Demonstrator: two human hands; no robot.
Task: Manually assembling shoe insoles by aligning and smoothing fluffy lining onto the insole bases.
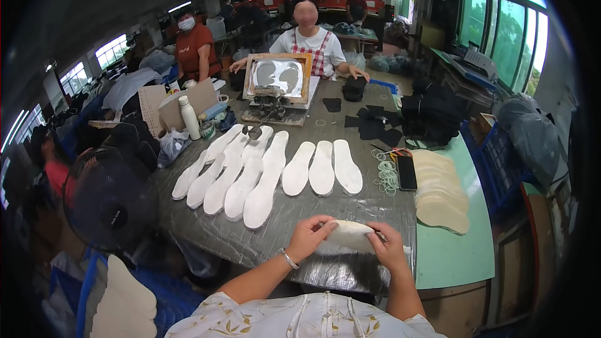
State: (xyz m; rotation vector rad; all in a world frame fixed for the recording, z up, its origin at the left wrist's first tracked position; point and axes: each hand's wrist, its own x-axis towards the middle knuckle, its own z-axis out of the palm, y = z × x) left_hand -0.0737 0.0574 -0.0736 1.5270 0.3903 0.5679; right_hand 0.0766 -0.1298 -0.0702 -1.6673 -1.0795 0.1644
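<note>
Pinching a pale insole (350, 236) by its edges, my left hand (308, 238) and right hand (388, 247), lower center; bare desk (357, 207) just above.

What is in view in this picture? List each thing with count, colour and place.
Table: one, dark grey, centre.
Held piece: apparently one, cream, at the near edge.
Loose insoles: about a dozen, white, on the table.
Green board: one, green, right.
Stacked insoles: several, cream, on the green board.
Phone: one, black, table's right side.
Bottle: one, white, far left.
Framed screen: one, white and brown, far side.
Fabric pieces: several, black, far right.
Fan: one, dark, left.
Co-workers: at least two, red and white tops, beyond the table.
Left hand: one, bare, piece's left end.
Right hand: one, bare, its right end.
</note>
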